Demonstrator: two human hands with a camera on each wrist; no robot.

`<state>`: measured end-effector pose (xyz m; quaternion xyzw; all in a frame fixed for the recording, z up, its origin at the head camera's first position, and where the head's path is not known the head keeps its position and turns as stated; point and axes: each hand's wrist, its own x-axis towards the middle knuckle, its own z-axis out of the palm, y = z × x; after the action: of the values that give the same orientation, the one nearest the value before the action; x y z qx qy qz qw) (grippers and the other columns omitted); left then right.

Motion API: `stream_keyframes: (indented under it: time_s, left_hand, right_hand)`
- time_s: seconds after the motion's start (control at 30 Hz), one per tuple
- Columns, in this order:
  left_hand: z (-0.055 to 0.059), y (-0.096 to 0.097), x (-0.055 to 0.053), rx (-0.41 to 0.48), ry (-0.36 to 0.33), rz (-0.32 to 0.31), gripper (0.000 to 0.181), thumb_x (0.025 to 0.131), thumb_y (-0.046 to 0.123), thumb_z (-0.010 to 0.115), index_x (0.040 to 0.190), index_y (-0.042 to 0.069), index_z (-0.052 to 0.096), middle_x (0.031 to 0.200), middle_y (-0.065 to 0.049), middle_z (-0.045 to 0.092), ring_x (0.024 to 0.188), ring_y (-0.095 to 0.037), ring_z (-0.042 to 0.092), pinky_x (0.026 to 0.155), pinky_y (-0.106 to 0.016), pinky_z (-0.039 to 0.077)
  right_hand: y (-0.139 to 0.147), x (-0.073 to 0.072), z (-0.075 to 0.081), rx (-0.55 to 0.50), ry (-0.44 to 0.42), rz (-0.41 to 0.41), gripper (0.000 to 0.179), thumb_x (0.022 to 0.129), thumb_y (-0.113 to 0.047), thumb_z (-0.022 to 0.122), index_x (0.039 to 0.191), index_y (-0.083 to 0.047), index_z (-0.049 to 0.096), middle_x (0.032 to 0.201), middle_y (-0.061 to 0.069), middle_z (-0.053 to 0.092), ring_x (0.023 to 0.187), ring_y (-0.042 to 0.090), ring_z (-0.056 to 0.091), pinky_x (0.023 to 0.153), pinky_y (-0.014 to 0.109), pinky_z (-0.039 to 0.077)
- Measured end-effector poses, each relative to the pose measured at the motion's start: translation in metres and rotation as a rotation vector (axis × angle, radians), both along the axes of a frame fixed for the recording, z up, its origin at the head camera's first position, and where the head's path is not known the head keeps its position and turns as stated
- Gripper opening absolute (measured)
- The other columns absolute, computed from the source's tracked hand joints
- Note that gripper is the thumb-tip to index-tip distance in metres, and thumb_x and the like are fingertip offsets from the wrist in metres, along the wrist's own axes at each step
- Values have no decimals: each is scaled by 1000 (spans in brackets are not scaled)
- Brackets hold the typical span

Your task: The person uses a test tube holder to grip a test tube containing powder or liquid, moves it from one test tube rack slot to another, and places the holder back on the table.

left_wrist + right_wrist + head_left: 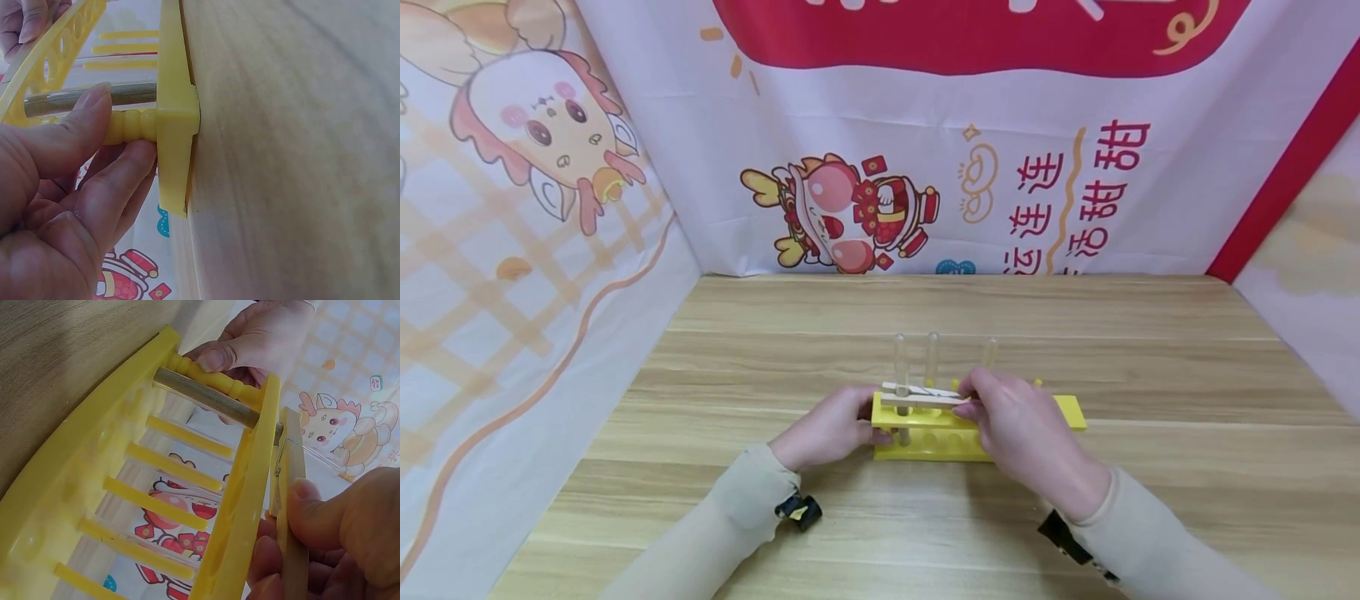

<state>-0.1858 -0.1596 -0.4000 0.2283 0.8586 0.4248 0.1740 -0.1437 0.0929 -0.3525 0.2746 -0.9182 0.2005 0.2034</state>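
Wooden clamp (928,402) lies roughly level just above the top plate of the yellow rack (1071,412), its far end at the tube with dark contents (902,367). Right hand (1026,429) pinches the clamp by its handle end: the thumb presses on one side, the curled fingers close on the other. At the tube end the two wooden legs stand apart, one on each side of the glass; whether they press on it cannot be told. A metal spring (284,450) spans the clamp near that end. Left hand (835,429) grips the ridged end post (134,125) of the rack, thumb over the post and fingers curled round the opposite side, just beside the dark-filled tube. That tube stands in the rack at the left end, passing through the top plate. Right forearm enters from the lower right, with the back of the hand uppermost and the fingers directed left, over the rack. Left forearm enters from the lower left, with the hand between the top plate and the base at the rack's left end. Two clear tubes (932,358) stand upright behind the clamp. The rack rests upright on the wooden table (737,350).
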Motion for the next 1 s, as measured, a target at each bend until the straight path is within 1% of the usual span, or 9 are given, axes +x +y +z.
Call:
stream_keyframes:
  time_s: [0.13, 0.3, 0.5, 0.7, 0.83, 1.0]
  left_hand:
    - [-1, 0, 0, 9, 1, -11, 36, 89, 8, 74, 119, 26, 66, 115, 16, 66, 106, -6, 62, 99, -36, 47]
    - [-2, 1, -1, 13, 3, -13, 35, 89, 7, 74, 118, 26, 67, 114, 15, 66, 105, -6, 62, 97, -35, 47]
    - [-3, 1, -2, 16, 18, -20, 35, 88, 7, 74, 118, 24, 67, 114, 15, 66, 104, -6, 62, 97, -35, 47]
    - [-3, 1, -2, 24, 14, -26, 36, 88, 5, 74, 118, 23, 67, 113, 15, 67, 103, -7, 62, 96, -34, 48]
    - [-3, 0, -1, 35, 6, -28, 35, 88, 3, 74, 117, 21, 67, 109, 14, 68, 101, -8, 63, 94, -35, 49]
    - [-2, 0, -1, 39, -11, -16, 37, 87, 2, 73, 117, 22, 67, 109, 14, 68, 102, -8, 63, 95, -35, 48]
  right_hand:
    - [0, 2, 0, 3, 22, 7, 14, 84, -9, 80, 87, -7, 66, 77, 0, 64, 60, 8, 56, 50, 24, 48]
    - [-1, 5, 3, 18, 7, -2, 14, 83, -9, 80, 86, -7, 67, 77, 0, 63, 61, 7, 52, 51, 23, 46]
    - [-2, 6, 4, 34, 5, -13, 13, 83, -9, 81, 86, -6, 68, 80, 2, 65, 66, 12, 57, 56, 27, 50]
    - [-2, 5, 5, 12, 20, -2, 11, 85, -8, 79, 87, -6, 68, 80, 2, 64, 68, 13, 58, 58, 29, 52]
    - [-1, 6, 11, -10, 57, -4, 12, 84, -9, 79, 87, -5, 68, 80, 2, 64, 67, 15, 59, 59, 31, 54]
    - [1, 6, 22, -26, 97, -4, 13, 83, -7, 80, 86, -4, 67, 79, 3, 64, 67, 18, 61, 60, 35, 55]
